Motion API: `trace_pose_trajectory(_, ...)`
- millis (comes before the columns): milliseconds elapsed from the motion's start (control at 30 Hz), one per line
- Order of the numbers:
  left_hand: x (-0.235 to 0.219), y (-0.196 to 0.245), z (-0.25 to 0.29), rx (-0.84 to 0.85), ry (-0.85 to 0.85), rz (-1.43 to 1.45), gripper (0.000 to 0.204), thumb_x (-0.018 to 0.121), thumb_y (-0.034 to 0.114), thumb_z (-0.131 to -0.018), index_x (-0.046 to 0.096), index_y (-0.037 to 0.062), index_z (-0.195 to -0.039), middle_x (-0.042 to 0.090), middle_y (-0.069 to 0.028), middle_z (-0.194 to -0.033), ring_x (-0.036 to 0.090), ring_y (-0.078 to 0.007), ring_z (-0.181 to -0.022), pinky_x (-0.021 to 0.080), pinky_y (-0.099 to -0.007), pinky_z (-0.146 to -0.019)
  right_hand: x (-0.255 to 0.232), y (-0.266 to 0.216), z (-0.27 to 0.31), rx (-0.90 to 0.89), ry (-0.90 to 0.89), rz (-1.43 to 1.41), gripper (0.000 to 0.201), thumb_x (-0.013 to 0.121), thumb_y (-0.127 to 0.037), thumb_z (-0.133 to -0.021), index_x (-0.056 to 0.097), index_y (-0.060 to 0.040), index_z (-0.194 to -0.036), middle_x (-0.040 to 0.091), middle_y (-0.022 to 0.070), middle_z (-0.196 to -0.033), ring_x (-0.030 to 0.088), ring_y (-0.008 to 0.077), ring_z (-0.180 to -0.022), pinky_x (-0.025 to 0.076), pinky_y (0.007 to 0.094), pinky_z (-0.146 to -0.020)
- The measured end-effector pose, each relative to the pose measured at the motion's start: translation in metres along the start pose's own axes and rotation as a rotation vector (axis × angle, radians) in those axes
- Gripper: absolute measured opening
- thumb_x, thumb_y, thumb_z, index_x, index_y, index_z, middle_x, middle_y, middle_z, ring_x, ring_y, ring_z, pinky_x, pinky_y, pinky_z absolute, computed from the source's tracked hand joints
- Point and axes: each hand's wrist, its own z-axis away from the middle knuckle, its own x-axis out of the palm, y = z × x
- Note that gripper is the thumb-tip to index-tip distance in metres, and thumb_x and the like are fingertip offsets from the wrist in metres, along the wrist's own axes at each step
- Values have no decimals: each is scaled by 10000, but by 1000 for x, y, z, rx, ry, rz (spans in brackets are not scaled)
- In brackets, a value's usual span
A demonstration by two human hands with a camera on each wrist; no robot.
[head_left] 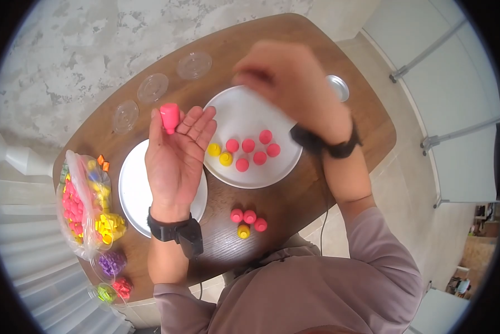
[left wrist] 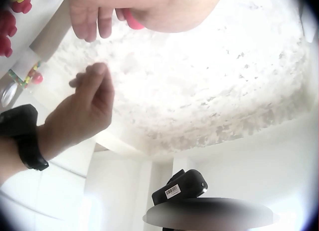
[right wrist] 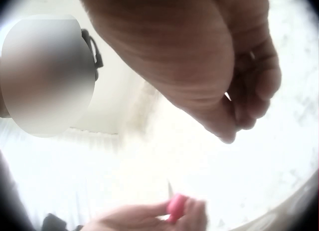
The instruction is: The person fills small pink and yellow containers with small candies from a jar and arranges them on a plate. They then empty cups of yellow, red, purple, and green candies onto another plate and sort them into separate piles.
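My left hand is turned palm up over the left white plate. Between its thumb and index finger it pinches a small pink bottle-shaped piece, narrow end down; the other fingers stretch out. In the left wrist view only a bit of that pink piece shows. My right hand, blurred in the head view, hovers over the far side of the right white plate. Its fingers curl in toward the thumb, and nothing shows between them. Several pink pieces and two yellow pieces stand on that plate.
Three pink pieces and a yellow one stand near the table's front edge. At left are a plastic bag of coloured pieces and cups with purple and green bits. Clear lids lie behind; a small round tin sits right.
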Motion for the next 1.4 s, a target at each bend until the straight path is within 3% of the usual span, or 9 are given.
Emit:
trace_pose_trajectory(100,-6,6,-1,10,-69,-22,334,460,366,-1091,607,68,-1063,680,-133,-1075,656,-273,-1061,535,-386,-949,-29,29,2,93,69,147,127,714,-126,-835,727,-3,-866,694,153,-802,674,347,-774,545,413,-729)
trace_pose_trajectory(267,3,5,1,7,-24,-167,300,531,355,-1070,593,62,-1094,627,-51,-942,620,-159,-890,498,-294,-770,-44,62,9,570,-161,314,195,690,-148,-842,747,33,-883,691,206,-739,682,340,-706,542,418,-666)
trace_pose_trajectory(500,8,1,4,120,-83,-645,260,628,252,-1028,643,27,-1159,680,-42,-971,625,-125,-836,488,-258,-756,-50,43,7,471,3,113,236,715,-193,-848,751,33,-906,699,201,-761,678,313,-683,524,396,-637)
trace_pose_trajectory(600,9,0,7,337,-51,-1144,241,705,121,-958,676,2,-1165,712,-43,-990,627,-107,-827,496,-248,-760,-45,25,6,424,-64,-21,238,730,-203,-847,755,24,-913,702,202,-780,670,325,-684,516,389,-640)
trace_pose_trajectory(667,8,3,6,429,-61,-1542,268,747,44,-888,694,-3,-1146,722,-38,-992,630,-96,-835,506,-250,-765,-38,20,4,192,-182,-91,238,735,-216,-856,756,12,-923,706,192,-796,667,334,-697,516,394,-655)
trace_pose_trajectory(900,-1,1,1,391,-23,-1779,269,745,39,-851,698,0,-1113,723,-106,-962,658,-169,-796,520,-299,-749,-7,19,11,104,-355,-23,306,741,-258,-867,746,24,-984,724,158,-854,682,335,-824,531,413,-750)
trace_pose_trajectory(967,-9,0,-1,398,-61,-1817,269,743,38,-849,698,1,-1112,719,-116,-961,665,-184,-805,521,-311,-744,-4,25,13,25,-306,24,317,780,-223,-859,724,34,-1036,731,149,-879,692,270,-789,539,349,-706)
trace_pose_trajectory(1067,-14,-2,-5,434,-96,-1867,263,733,44,-856,696,-4,-1112,711,-133,-960,674,-216,-821,524,-333,-739,-11,17,8,188,-401,-3,325,732,-281,-875,750,10,-1020,725,141,-891,681,324,-894,527,413,-812)
trace_pose_trajectory(1400,-23,-13,-10,339,-163,-1906,250,653,127,-929,700,-62,-1086,699,-235,-974,683,-321,-884,523,-390,-784,-9,19,9,158,-364,68,336,728,-320,-872,755,-9,-996,725,124,-867,688,318,-875,536,404,-765)
